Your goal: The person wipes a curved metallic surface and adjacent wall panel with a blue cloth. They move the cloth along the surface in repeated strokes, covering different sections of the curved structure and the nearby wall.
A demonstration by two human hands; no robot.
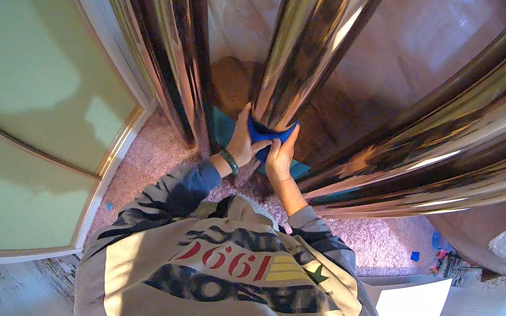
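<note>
A tall, glossy metallic column rises in front of me and mirrors brown and gold tones. Both my hands are at its lower end, with a dark blue cloth between them, pressed around the front of the column. My left hand, with a dark bracelet at the wrist, grips the cloth's left side. On the other side my right hand holds it, the thumbs close together in the middle. Teal flat pieces show beside the column's foot. What the fingers do behind the cloth is hidden.
More glossy columns stand at left and right. Behind hangs translucent sheeting. Pink carpet covers the floor. A pale green panelled door is at left; a white box and small blue object lie at right.
</note>
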